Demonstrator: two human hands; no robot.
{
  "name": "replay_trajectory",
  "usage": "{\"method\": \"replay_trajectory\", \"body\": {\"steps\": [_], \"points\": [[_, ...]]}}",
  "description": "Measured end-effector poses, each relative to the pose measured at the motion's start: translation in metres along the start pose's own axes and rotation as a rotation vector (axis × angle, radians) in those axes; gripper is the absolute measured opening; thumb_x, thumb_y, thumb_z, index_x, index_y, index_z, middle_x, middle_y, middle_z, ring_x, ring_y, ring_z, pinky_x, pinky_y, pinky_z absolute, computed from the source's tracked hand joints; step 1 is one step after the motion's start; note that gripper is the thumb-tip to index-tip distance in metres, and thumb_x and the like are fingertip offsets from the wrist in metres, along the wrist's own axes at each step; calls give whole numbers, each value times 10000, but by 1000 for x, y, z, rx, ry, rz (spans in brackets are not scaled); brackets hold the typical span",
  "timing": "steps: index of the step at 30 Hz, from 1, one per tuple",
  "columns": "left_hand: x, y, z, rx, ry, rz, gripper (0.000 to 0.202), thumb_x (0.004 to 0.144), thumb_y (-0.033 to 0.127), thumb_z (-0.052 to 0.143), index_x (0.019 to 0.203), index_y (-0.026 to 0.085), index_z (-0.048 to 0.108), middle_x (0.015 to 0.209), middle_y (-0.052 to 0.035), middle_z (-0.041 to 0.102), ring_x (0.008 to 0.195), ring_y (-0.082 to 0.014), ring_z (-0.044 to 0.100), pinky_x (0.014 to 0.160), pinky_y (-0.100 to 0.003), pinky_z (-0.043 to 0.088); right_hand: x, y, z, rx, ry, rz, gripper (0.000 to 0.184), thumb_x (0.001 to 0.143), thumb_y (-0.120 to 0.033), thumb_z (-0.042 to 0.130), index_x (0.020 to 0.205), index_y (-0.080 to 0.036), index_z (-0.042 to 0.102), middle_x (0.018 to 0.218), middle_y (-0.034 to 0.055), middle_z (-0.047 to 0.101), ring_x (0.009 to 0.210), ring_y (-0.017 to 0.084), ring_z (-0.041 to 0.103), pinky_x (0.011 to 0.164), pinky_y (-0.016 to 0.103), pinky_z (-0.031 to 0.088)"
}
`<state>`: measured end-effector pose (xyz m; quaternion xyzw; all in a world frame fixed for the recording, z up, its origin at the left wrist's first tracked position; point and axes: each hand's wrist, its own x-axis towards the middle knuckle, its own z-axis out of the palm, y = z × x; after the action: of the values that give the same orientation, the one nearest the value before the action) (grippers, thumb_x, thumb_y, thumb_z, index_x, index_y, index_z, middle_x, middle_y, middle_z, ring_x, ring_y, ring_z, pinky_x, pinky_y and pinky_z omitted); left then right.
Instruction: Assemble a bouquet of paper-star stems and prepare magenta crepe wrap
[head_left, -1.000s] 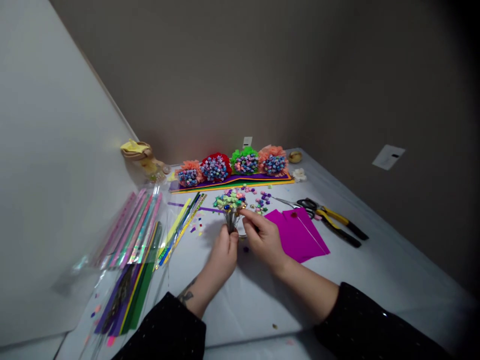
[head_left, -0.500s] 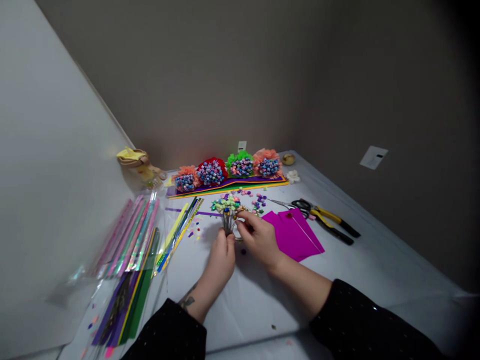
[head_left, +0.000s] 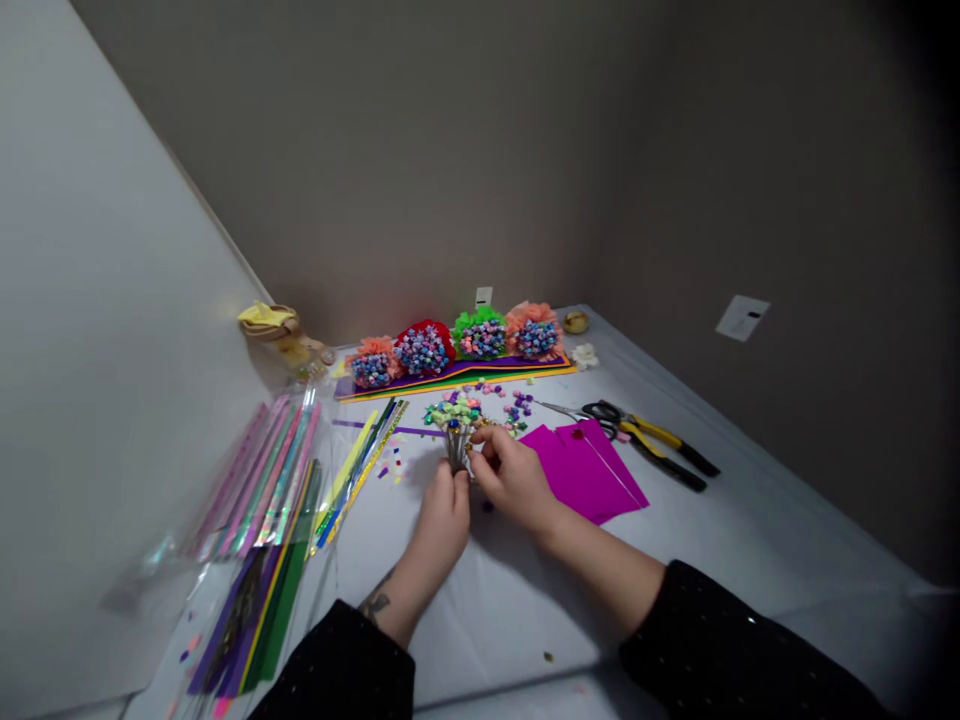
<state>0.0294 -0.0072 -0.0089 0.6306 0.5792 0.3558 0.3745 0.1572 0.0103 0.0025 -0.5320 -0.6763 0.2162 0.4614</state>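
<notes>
Right hand has drawn its thumb in closer to the star bunch since one second ago; left hand keeps its hold. Left grip closed around the grey stems, just under the pastel heads; bunch roughly upright, above the table. Right grip narrow, fingertips at the right side of the stems, beside a small gold piece; cannot tell whether it is pinched or merely near. Right of the bunch: magenta sheets, with scissors and a yellow-and-black-handled tool farther out. Just beyond the bunch, scattered loose stars; behind those, a row of four ruffled flowers, coral, red, green, coral. Left of the bunch: bright strips, then a clear bag holding pink and teal lengths.
</notes>
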Motion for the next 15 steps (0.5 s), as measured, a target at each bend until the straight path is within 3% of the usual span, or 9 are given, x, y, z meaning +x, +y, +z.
{"method": "replay_trajectory", "body": {"steps": [5,10,15], "points": [[-1,2,1,-326,-50,-143,267,878,459,420,904,196,459,574,56,432,475,-119,417,464,-246,339,-1,-3,-3,-13,-20,-82,136,821,-226,482,929,-184,553,574,-37,543,482,107,491,494,209,360],[-3,9,-1,-554,-85,-212,378,805,566,509,816,197,432,565,73,418,459,-85,393,443,-223,334,-2,-5,-6,2,0,-166,174,824,-208,484,967,-181,579,576,-29,583,491,108,525,505,208,388],[-3,13,-3,-761,-140,-245,415,758,575,580,765,194,416,569,78,422,458,-64,394,427,-197,325,-1,-9,-8,79,0,-204,151,819,-189,480,905,-190,604,604,-19,633,493,101,559,500,197,416]]}}
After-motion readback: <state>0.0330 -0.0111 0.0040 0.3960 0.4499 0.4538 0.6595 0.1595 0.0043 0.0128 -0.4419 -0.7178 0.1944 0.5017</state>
